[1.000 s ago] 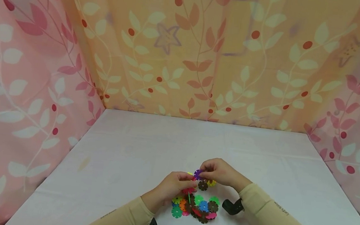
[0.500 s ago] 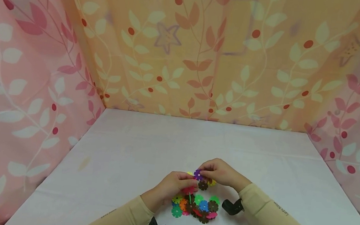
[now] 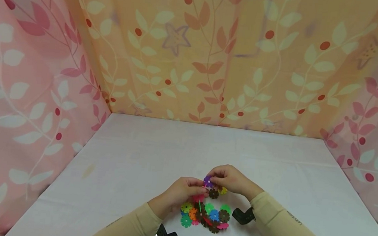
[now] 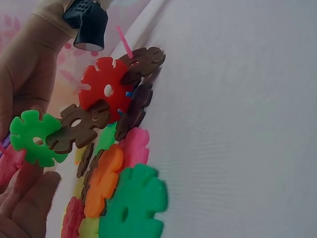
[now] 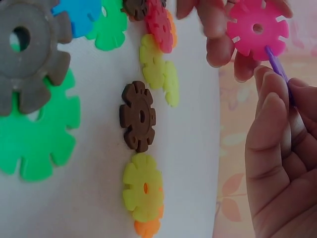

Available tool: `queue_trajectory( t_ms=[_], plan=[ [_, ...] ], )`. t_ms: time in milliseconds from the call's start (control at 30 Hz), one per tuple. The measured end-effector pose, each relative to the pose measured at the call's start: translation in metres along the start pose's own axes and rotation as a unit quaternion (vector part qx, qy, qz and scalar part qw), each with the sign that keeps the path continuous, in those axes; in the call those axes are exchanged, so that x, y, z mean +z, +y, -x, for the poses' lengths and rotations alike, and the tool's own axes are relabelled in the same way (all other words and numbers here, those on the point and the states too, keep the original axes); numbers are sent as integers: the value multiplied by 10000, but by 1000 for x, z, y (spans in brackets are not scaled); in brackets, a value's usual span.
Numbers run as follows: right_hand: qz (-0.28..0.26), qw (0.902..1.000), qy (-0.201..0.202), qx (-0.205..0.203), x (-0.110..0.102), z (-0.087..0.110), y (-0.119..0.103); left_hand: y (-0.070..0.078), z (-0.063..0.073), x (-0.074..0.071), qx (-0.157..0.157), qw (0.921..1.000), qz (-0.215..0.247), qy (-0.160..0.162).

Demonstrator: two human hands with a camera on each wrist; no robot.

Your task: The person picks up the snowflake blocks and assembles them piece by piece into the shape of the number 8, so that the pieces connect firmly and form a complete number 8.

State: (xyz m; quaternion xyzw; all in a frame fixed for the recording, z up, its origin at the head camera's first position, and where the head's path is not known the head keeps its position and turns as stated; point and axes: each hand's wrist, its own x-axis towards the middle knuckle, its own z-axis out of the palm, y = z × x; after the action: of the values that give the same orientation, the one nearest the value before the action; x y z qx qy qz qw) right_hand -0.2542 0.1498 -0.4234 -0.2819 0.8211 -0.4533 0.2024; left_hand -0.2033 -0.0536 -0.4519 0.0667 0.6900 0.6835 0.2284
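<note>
Near the table's front, my left hand (image 3: 180,192) pinches a pink notched flower disc (image 5: 270,30). My right hand (image 3: 232,179) pinches a purple flower disc (image 3: 207,182) between thumb and fingers. In the right wrist view, the purple disc (image 5: 278,67) stands edge-on, its edge meeting the pink disc's rim at a slot. From the pink disc runs a joined chain: a green disc (image 4: 29,130), a brown disc (image 4: 84,130), a red disc (image 4: 101,82) and more brown ones. How deep the purple disc sits in the slot I cannot tell.
Below the hands lies a pile of loose flower discs, among them a teal one (image 3: 186,221) and a blue one (image 3: 214,215). A brown disc (image 3: 214,193) and a yellow one (image 3: 224,190) lie under my right hand. White cloth covers the table (image 3: 139,147); patterned curtains (image 3: 214,60) enclose it.
Both hands stay almost in place. The purple disc has shifted very slightly left, closer to the left fingers. The loose discs have not moved.
</note>
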Motion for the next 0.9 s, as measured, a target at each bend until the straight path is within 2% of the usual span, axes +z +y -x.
queue_trajectory(
  t_ms=[300,633,767,900],
  plan=[
    [-269,9996,33,68,-1,-2,7,0,-6,-1,-101,9999,47,48],
    [-455,9988,111,121,1,0,2,-3,-7,-1,125,9998,174,-35],
    [-541,9984,166,98,3,0,3,-3,-6,-1,260,9996,82,-63],
    [-620,9978,180,121,4,2,3,-2,-4,0,258,9997,-4,1]
  ],
)
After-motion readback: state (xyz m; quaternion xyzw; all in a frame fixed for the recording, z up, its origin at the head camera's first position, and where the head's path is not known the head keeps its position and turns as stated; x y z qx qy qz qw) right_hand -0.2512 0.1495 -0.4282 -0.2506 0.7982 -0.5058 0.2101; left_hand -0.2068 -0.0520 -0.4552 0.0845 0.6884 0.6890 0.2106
